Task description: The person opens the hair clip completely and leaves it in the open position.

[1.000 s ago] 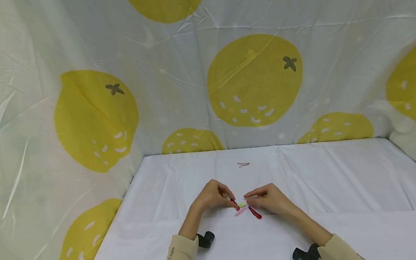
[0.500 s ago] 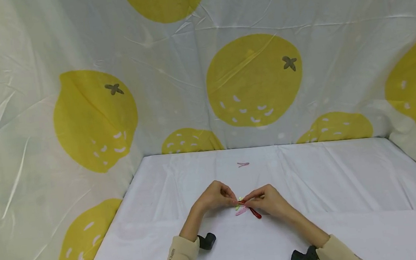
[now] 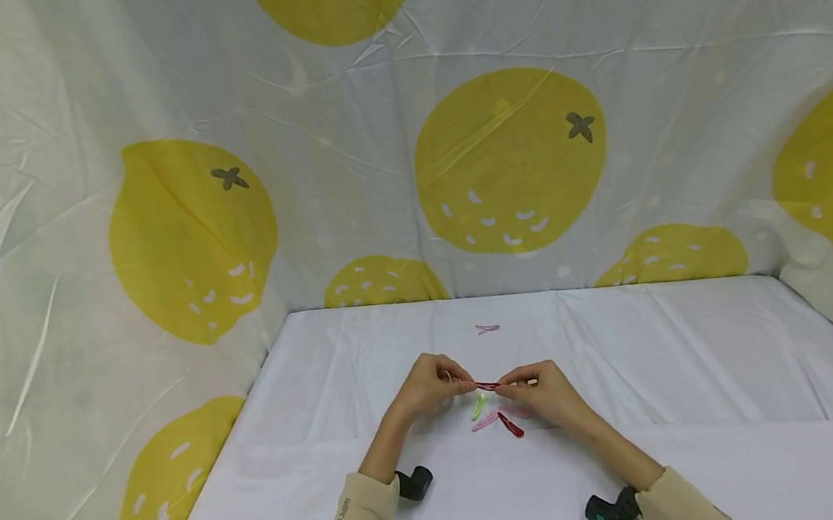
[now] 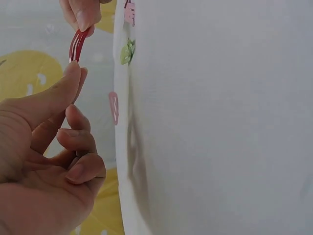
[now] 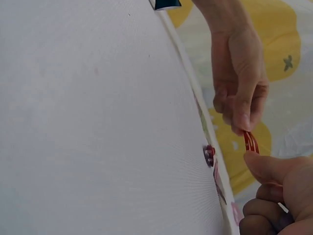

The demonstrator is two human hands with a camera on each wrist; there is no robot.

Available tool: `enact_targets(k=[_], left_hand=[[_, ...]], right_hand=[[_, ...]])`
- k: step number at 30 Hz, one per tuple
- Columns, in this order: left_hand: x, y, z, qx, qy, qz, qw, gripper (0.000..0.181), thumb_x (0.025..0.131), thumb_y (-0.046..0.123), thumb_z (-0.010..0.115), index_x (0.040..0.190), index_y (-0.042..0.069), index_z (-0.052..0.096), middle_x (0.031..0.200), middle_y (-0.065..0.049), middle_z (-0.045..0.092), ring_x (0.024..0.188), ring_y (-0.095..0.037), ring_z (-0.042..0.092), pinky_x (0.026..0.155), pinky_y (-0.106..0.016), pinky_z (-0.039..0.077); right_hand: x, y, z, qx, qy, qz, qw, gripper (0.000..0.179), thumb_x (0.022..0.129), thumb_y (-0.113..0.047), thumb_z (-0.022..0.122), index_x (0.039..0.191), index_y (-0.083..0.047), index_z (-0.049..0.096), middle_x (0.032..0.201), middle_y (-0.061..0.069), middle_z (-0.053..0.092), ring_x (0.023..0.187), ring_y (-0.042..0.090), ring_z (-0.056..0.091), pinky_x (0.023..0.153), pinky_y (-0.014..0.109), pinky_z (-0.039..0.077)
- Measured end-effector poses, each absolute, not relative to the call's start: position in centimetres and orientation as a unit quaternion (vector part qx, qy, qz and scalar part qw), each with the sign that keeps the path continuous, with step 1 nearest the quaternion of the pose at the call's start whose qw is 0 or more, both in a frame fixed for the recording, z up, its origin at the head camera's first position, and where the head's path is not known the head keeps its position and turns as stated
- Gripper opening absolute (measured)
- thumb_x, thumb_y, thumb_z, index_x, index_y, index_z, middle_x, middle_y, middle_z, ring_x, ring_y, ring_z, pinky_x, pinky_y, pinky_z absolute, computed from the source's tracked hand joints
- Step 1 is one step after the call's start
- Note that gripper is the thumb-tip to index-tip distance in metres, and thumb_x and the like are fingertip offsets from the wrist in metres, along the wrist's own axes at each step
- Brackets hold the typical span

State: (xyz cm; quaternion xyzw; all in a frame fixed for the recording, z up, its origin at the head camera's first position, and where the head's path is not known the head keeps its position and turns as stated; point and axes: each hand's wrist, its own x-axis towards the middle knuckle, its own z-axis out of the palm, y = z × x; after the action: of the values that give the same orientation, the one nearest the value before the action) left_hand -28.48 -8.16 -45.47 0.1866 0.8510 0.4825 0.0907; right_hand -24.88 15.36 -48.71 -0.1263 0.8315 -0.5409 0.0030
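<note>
A red snap hair clip (image 3: 486,386) is stretched between my two hands, raised above the white table. My left hand (image 3: 430,386) pinches one end of it between thumb and forefinger, its other fingers curled. The opposite end is pinched by my right hand (image 3: 547,392). In the left wrist view, the red clip (image 4: 77,46) shows its slotted metal strips, both ends covered by fingertips. Below the hands lie a green clip (image 3: 479,406), a pink clip (image 3: 485,421) and a second red clip (image 3: 511,425). Another pink clip (image 3: 516,411) is partly hidden by the right hand.
Farther back on the white-covered table (image 3: 667,361) lies one more reddish clip (image 3: 487,329). A curtain (image 3: 346,149) printed with yellow lemons hangs behind and at the sides. Dark camera mounts (image 3: 612,512) sit at both wrists.
The left hand has brought the red clip right and up from beside the green clip. The right hand has taken its other end, and both hands have lifted it off the pile.
</note>
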Motion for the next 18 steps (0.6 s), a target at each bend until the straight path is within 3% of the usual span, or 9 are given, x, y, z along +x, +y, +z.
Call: enact_targets(k=[8, 13, 18], left_hand=[[-28.5, -7.5, -45.7, 0.213, 0.834, 0.508, 0.023, 0.007, 0.084, 0.007, 0.085, 0.083, 0.001, 0.083, 0.078, -0.01, 0.068, 0.069, -0.009, 0.049, 0.061, -0.02, 0.038], [-28.2, -6.7, -45.6, 0.226, 0.825, 0.518, -0.018, 0.005, 0.08, 0.001, 0.086, 0.079, -0.002, 0.082, 0.073, -0.012, 0.065, 0.066, -0.008, 0.049, 0.059, -0.02, 0.038], [-27.9, -6.1, -45.5, 0.238, 0.834, 0.494, -0.059, 0.004, 0.079, -0.001, 0.085, 0.076, -0.001, 0.082, 0.07, -0.01, 0.064, 0.064, -0.006, 0.047, 0.058, -0.019, 0.037]], right_hand=[[-25.1, 15.3, -48.8, -0.123, 0.807, -0.574, -0.058, 0.012, 0.089, -0.022, 0.083, 0.091, -0.01, 0.083, 0.059, -0.006, 0.049, 0.055, 0.001, 0.035, 0.052, 0.019, 0.031], [-24.9, 15.1, -48.5, -0.121, 0.799, -0.582, -0.093, 0.011, 0.086, -0.019, 0.085, 0.084, -0.009, 0.082, 0.055, -0.007, 0.033, 0.053, 0.0, 0.027, 0.05, 0.02, 0.024], [-24.8, 15.0, -48.2, -0.116, 0.793, -0.588, -0.109, 0.011, 0.086, -0.013, 0.085, 0.082, -0.004, 0.08, 0.057, -0.006, 0.031, 0.051, 0.0, 0.026, 0.05, 0.019, 0.023]])
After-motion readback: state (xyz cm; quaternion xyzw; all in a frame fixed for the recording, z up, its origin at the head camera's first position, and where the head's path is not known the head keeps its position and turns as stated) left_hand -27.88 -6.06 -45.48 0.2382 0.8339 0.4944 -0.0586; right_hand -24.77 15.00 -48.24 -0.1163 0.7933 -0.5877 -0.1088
